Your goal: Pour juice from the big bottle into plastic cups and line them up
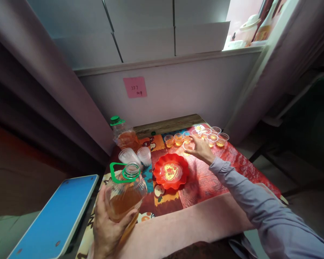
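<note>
My left hand [109, 226] is wrapped round a clear plastic jug [125, 203] of amber liquid at the near left of the table. The jug has a green handle ring and its mouth is uncapped. Over at the far right, my right hand [201, 148] grips a small clear plastic cup [188, 146] by its rim, thumb and fingers on either side. Beside it stand several like cups [178, 139] with amber liquid in the bottom. A red scalloped plate [171, 171] with a gold heart design lies between my hands.
A second jug [125, 138] with a green cap stands at the back left. Stacks of clear cups [129, 156] lie in front of it. A small dark green cap [153, 133] rests near the back edge. Left of the table is a blue-topped stool [56, 216].
</note>
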Available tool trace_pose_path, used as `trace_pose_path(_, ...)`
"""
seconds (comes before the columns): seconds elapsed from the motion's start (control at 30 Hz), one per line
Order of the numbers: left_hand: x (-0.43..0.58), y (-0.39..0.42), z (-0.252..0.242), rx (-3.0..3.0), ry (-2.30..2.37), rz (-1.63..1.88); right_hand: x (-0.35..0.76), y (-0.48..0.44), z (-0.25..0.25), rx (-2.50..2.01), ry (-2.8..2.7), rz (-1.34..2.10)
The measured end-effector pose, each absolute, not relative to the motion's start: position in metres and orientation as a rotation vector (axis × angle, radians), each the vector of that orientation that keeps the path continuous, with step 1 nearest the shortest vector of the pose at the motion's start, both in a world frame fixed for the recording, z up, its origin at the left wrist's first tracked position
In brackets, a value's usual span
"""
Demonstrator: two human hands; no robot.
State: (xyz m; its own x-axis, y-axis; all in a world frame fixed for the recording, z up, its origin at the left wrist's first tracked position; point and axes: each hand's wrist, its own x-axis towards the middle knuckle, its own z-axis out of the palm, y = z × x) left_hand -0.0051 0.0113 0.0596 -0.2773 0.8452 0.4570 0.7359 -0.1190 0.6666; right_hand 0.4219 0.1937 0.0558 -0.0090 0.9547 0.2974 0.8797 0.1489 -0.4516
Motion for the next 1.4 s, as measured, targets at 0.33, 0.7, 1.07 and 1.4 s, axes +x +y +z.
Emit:
trace_pose_path(0.33,-0.009,0.009,0.052,1.736,1.931,1.411,0.495,0.235,0.028,-2.069,-1.804,-0.021)
trace_pose_path(0.7,-0.007,0.009,0.058,1.742,1.938,1.414,0.499,0.245,0.015,-2.14,-1.78,-0.019)
trace_pose_path(1.07,-0.011,0.009,0.055,1.706,1.952,1.398,0.493,0.246,0.025,-2.135,-1.727,0.003)
trace_pose_path(1.4,-0.011,0.008,0.056,1.662,1.952,1.413,0.495,0.249,0.018,-2.175,-1.715,0.003)
